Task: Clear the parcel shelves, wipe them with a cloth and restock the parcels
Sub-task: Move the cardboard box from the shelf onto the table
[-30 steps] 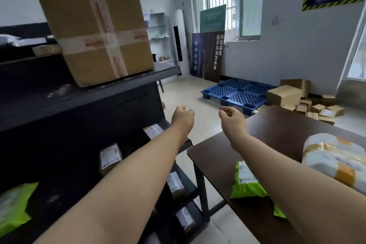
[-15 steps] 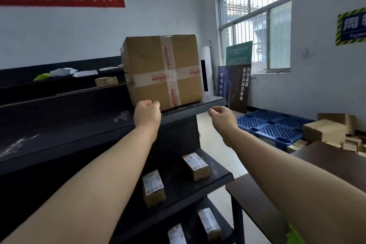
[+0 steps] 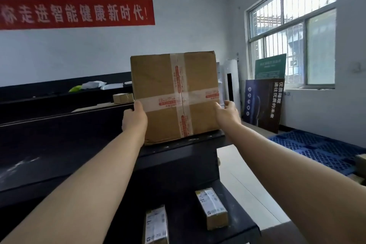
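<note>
Cardboard box (image 3: 174, 97), brown and crossed by clear tape printed in red, is seen standing at the right end of the top shelf (image 3: 59, 144) of a black rack. The left hand (image 3: 134, 119) is clasped on the box's left edge. Its thumb is laid on the front face beside the horizontal tape band, and its fingers are passed round the left side, where they are hidden. The right hand (image 3: 227, 114) is held wide open at the box's right edge, fingers spread and only lightly bent, thumb toward the cardboard. Whether contact is made there cannot be told.

On the lower shelf (image 3: 243, 222) two labelled packages are laid apart: the right small parcel (image 3: 211, 208) and the left small parcel (image 3: 156, 224), the latter cut off by the frame's bottom edge.

Behind the box, to its left, a small carton (image 3: 123, 98) is set on a further black rack, with white bags (image 3: 95, 85) above it.

A red banner (image 3: 75, 13) is fixed to the back wall. A dark poster board (image 3: 263, 105) is leaned under the barred window (image 3: 293, 31). A blue pallet (image 3: 316, 148) is laid on the floor at the right.
</note>
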